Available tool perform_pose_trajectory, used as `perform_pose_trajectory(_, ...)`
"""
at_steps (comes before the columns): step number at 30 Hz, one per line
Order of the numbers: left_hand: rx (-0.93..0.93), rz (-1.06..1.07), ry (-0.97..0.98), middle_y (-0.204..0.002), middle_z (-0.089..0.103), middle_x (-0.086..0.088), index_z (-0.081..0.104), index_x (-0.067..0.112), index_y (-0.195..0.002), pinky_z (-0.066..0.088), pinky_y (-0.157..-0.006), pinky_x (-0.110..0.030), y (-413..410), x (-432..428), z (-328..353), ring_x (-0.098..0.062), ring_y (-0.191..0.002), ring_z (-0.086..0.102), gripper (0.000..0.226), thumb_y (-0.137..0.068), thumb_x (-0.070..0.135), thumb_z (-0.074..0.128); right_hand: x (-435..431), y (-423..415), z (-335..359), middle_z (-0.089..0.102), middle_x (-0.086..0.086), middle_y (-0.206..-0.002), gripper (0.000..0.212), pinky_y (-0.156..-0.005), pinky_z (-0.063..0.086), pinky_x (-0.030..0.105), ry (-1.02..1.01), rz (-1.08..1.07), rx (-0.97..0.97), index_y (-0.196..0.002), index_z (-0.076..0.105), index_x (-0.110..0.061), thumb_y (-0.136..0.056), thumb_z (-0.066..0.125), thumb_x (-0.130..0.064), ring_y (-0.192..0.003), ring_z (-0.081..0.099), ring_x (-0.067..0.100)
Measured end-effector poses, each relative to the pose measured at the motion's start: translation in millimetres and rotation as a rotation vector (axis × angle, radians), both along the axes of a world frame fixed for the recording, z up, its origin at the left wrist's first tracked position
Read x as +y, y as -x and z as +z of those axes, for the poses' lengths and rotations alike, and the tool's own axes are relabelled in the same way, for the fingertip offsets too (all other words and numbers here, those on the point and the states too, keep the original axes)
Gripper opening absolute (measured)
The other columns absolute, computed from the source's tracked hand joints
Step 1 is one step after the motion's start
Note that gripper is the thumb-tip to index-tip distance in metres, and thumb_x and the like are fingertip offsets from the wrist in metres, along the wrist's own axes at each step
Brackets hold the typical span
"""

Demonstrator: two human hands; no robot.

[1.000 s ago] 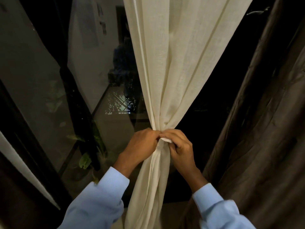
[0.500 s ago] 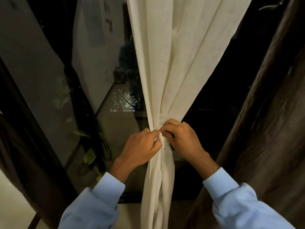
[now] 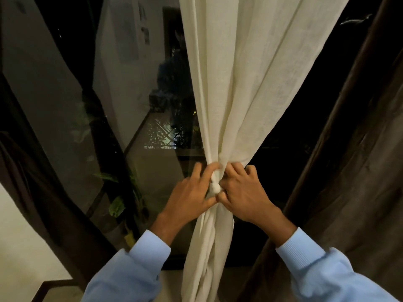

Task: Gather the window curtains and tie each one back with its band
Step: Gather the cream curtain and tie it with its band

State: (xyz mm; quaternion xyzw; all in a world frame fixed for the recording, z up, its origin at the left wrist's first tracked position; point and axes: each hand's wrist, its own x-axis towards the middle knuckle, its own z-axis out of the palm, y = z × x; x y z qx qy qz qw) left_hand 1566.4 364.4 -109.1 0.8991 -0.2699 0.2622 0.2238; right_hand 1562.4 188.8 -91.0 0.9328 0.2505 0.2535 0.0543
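Progress: cream curtain (image 3: 235,94) is hanging gathered into 1 tight bundle, and band (image 3: 214,186) is sitting wrapped round its waist, looking knotted or nearly so. Left hand (image 3: 192,198) is gripping the bundle from the left of the cream curtain, index finger hooking over the top of the band and thumb pressing in under it. Right hand (image 3: 245,198) is pinching the band from the right, fingers curled in tight, thumb meeting the left thumb just below the knot. I'm reading this as cinching or finishing the tie. Can't tell if the ends are tucked, since the hands are hiding them.

Remaining, I'm guessing: let go, check the knot is holding, then move on. Brown curtain (image 3: 359,171), right of the cream curtain, is hanging loose with no band showing. Dark curtain (image 3: 43,203), well to its left, is looking untied too. So 1 of 3 in view is getting close.

Around: window (image 3: 130,94) is sitting right behind the cream curtain, reflecting the room. Plant (image 3: 116,205) is showing low and left of it. Nothing is blocking the hands. Brown curtain is crowding the right sleeve (image 3: 316,269), and dim light is making the band hard to pick out against same-coloured cloth.
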Motion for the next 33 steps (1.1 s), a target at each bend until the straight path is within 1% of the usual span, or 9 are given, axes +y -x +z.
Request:
perform_pose_trajectory(3,0.110,-0.151,0.393,-0.139,0.037,0.013,0.010,0.041,-0.145,0.048,-0.072,-0.006,-3.1,-4.3,-19.8,0.001,-0.101,0.056,0.094,-0.075,0.045,0.073,-3.4,0.2,-10.9,0.045,-0.005,-0.105,0.027,-0.086,0.028,0.039,-0.090,0.019,-0.044,-0.085,0.060,-0.027,-0.088,0.039,-0.043,-0.105,0.047,0.020)
perform_pose_trajectory(6,0.366,-0.234,0.736,-0.135,0.048,0.014,0.003,0.042,-0.145,0.053,-0.088,-0.026,-10.2,-12.3,-48.8,-0.007,-0.113,0.059,0.102,-0.075,0.035,0.078,-1.8,0.5,-38.6,0.042,-0.004,-0.124,0.032,-0.091,0.027,0.030,-0.535,-0.024,-0.114,-0.113,0.055,-0.026,-0.085,0.062,-0.040,-0.115,0.043,0.012)
perform_pose_trajectory(9,0.467,-0.098,0.590,-0.130,0.053,0.011,0.015,0.044,-0.144,0.048,-0.089,-0.022,-19.1,-14.1,-69.0,-0.004,-0.114,0.056,0.086,-0.081,0.034,0.072,0.0,-6.7,-69.4,0.040,-0.005,-0.136,0.069,-0.099,0.038,0.025,-1.238,-0.088,0.171,-0.134,0.044,-0.022,-0.078,0.082,-0.032,-0.121,0.042,0.009)
perform_pose_trajectory(11,0.423,-0.015,0.467,-0.118,0.060,0.011,0.037,0.031,-0.138,0.048,-0.082,-0.017,-25.9,-12.8,-77.0,-0.004,-0.105,0.060,0.054,-0.090,0.034,0.061,1.5,-12.7,-87.3,0.057,-0.006,-0.129,0.058,-0.097,0.049,0.028,-1.424,-0.022,0.494,-0.128,0.053,-0.021,-0.078,0.082,-0.028,-0.115,0.056,0.010)
perform_pose_trajectory(14,0.398,0.017,0.391,-0.085,0.064,0.008,0.059,0.020,-0.099,0.052,-0.067,-0.020,-30.0,-13.0,-77.5,-0.004,-0.078,0.064,0.013,-0.098,0.027,0.048,2.4,-17.8,-109.5,0.073,-0.001,-0.082,0.013,-0.071,0.057,0.028,-1.402,-0.012,0.490,-0.087,0.071,-0.016,-0.080,0.081,-0.020,-0.078,0.070,0.013)
perform_pose_trajectory(19,0.330,0.106,0.216,-0.074,0.056,0.003,0.055,0.013,-0.083,0.044,-0.062,-0.022,-36.5,-11.0,-83.6,-0.011,-0.067,0.059,0.015,-0.096,0.012,0.046,22.3,-12.8,-124.6,0.061,-0.007,-0.053,0.029,-0.053,0.044,0.012,-1.428,-0.053,0.428,-0.060,0.061,-0.018,-0.077,0.084,-0.015,-0.049,0.055,0.001)
perform_pose_trajectory(24,0.334,0.138,0.168,-0.082,0.064,-0.005,0.058,0.010,-0.090,0.045,-0.066,-0.019,-41.5,-11.3,-85.5,-0.019,-0.075,0.064,0.012,-0.096,0.015,0.049,25.6,-12.7,-122.8,0.062,-0.015,-0.057,0.026,-0.054,0.044,0.009,-1.423,-0.074,0.391,-0.065,0.061,-0.020,-0.078,0.084,-0.016,-0.053,0.058,-0.001)
perform_pose_trajectory(28,0.395,0.131,0.171,-0.072,0.054,0.012,0.047,0.025,-0.079,0.043,-0.058,-0.012,-40.1,-11.1,-90.9,-0.006,-0.067,0.059,0.019,-0.098,0.024,0.047,24.5,-6.9,-124.3,0.069,-0.013,-0.073,0.012,-0.062,0.050,0.010,-1.459,-0.067,0.310,-0.081,0.069,-0.018,-0.082,0.081,-0.020,-0.069,0.065,0.000)
perform_pose_trajectory(33,0.478,0.265,-0.009,-0.094,0.066,-0.006,0.060,0.013,-0.096,0.056,-0.078,-0.036,-27.4,-21.0,-114.9,-0.023,-0.087,0.065,0.018,-0.098,0.022,0.045,18.0,0.1,-136.8,0.070,-0.011,-0.086,0.012,-0.069,0.050,0.007,-1.504,-0.080,0.194,-0.091,0.068,-0.024,-0.085,0.077,-0.018,-0.080,0.066,-0.001)
